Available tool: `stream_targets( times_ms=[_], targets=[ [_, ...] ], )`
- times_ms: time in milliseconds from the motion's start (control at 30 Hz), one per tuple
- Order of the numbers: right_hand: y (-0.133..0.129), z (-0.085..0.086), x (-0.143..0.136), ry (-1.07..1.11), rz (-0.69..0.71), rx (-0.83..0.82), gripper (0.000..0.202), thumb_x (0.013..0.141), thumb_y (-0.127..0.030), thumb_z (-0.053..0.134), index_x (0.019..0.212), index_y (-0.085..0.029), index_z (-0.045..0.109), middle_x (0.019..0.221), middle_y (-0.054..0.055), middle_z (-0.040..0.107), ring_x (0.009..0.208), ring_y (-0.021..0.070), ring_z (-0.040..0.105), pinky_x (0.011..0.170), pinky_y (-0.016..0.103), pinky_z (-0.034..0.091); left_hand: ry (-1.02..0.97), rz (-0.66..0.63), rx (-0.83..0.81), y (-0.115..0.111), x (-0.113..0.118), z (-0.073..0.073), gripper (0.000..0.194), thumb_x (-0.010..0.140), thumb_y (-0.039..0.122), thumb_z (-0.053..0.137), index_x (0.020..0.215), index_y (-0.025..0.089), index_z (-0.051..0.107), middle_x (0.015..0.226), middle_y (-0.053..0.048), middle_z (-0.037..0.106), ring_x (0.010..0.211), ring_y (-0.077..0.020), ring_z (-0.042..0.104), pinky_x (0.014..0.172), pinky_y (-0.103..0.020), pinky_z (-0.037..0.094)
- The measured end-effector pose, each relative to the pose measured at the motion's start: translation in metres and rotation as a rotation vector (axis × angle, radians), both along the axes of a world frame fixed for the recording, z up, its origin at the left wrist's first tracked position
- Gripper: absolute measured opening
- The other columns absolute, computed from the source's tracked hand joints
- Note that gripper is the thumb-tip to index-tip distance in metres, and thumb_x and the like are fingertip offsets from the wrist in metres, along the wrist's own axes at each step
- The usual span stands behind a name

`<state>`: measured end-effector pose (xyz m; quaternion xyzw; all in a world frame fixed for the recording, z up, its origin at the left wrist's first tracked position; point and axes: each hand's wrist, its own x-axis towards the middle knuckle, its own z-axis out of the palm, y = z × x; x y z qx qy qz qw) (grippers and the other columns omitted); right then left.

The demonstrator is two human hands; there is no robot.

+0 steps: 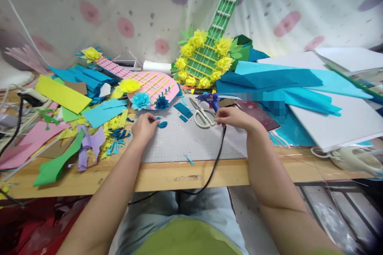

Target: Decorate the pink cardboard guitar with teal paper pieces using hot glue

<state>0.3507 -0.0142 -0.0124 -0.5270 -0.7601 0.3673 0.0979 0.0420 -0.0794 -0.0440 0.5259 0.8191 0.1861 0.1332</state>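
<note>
My left hand point(145, 129) is closed at the left of the grey cutting mat point(176, 147), its fingertips pinched at a small dark blue paper petal; another blue paper petal point(162, 124) lies beside them. My right hand point(235, 118) has its fingers drawn together by the scissors point(204, 116) and the blue glue gun point(211, 99); what they hold, if anything, is hidden. Cut blue paper strips point(183, 110) lie between the hands. Behind my left hand rests a pink paper guitar point(167, 81) bearing a light blue flower point(140, 101), a dark blue flower point(162, 102) and a yellow flower point(129, 85).
A green paper guitar point(206, 59) ringed with yellow flowers leans at the back. Coloured paper scraps point(104, 111) crowd the left. Blue crepe sheets point(269, 79), white boards point(338, 115) and a phone point(259, 114) occupy the right. A black cord point(220, 153) hangs over the table's front edge.
</note>
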Motion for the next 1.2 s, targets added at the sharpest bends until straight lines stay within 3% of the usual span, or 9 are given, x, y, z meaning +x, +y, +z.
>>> stream_targets(
  times_ms=[133,233,333,500,667,800,967,1200],
  targets=[
    [0.004,0.000,0.007,-0.129,-0.075,0.058,0.018,0.074,-0.035,0.059,0.066,-0.019,0.053,0.062,0.002,0.059,0.058,0.0142,0.053,0.054,0.026,0.037,0.033,-0.061,0.102,-0.003,-0.001,-0.002,0.021,0.082,0.041,0.051,0.090,0.027,0.065,0.106,-0.001,0.065,0.096,-0.0196,0.061,0.070,-0.029,0.042],
    [0.006,-0.001,0.005,-0.215,-0.177,0.207,0.028,0.074,-0.042,0.061,0.061,-0.020,0.048,0.064,0.002,0.058,0.061,0.0150,0.050,0.055,0.028,0.033,0.078,-0.218,0.138,-0.007,-0.001,0.000,0.023,0.081,0.041,0.054,0.095,0.029,0.068,0.111,0.001,0.064,0.096,-0.0173,0.061,0.072,-0.027,0.042],
    [0.008,-0.007,-0.003,-0.169,-0.319,0.317,0.032,0.071,-0.046,0.064,0.065,-0.021,0.045,0.068,0.001,0.058,0.065,0.0158,0.051,0.057,0.028,0.033,0.122,-0.341,0.096,-0.010,-0.002,0.002,0.024,0.079,0.040,0.056,0.097,0.030,0.070,0.111,0.003,0.065,0.093,-0.0165,0.061,0.073,-0.027,0.042],
    [0.018,-0.032,-0.019,0.012,-0.470,0.500,0.032,0.065,-0.041,0.070,0.077,-0.020,0.050,0.084,0.005,0.059,0.079,0.0198,0.055,0.070,0.032,0.041,0.135,-0.371,0.094,-0.010,-0.005,0.001,0.024,0.077,0.037,0.057,0.095,0.029,0.071,0.110,0.004,0.066,0.086,-0.0155,0.062,0.069,-0.027,0.041],
    [0.030,-0.051,-0.028,0.097,-0.556,0.650,0.034,0.067,-0.039,0.068,0.088,-0.016,0.056,0.097,0.011,0.059,0.095,0.0247,0.053,0.086,0.038,0.042,0.034,-0.354,0.138,-0.006,-0.008,-0.005,0.020,0.076,0.037,0.060,0.087,0.024,0.070,0.092,0.001,0.068,0.076,-0.0145,0.059,0.061,-0.026,0.038],
    [0.037,-0.058,-0.031,0.120,-0.535,0.656,0.042,0.069,-0.040,0.067,0.102,-0.015,0.058,0.107,0.015,0.059,0.101,0.0266,0.053,0.090,0.040,0.041,-0.076,-0.284,0.140,-0.003,-0.010,-0.011,0.020,0.077,0.039,0.059,0.087,0.025,0.068,0.082,0.001,0.068,0.072,-0.0154,0.060,0.060,-0.026,0.037],
    [0.042,-0.063,-0.036,0.086,-0.512,0.537,0.043,0.073,-0.044,0.062,0.102,-0.013,0.061,0.100,0.015,0.063,0.095,0.0285,0.057,0.086,0.042,0.043,-0.216,-0.295,0.171,0.000,-0.014,-0.016,0.025,0.077,0.036,0.058,0.097,0.026,0.068,0.087,0.001,0.071,0.074,-0.0162,0.061,0.063,-0.027,0.040],
    [0.036,-0.056,-0.038,0.047,-0.523,0.510,0.041,0.077,-0.041,0.061,0.104,-0.011,0.063,0.101,0.018,0.066,0.096,0.0297,0.060,0.085,0.041,0.044,-0.219,-0.285,0.162,0.002,-0.016,-0.017,0.028,0.077,0.036,0.056,0.101,0.026,0.068,0.088,-0.001,0.072,0.073,-0.0173,0.062,0.064,-0.028,0.042]
  ],
)
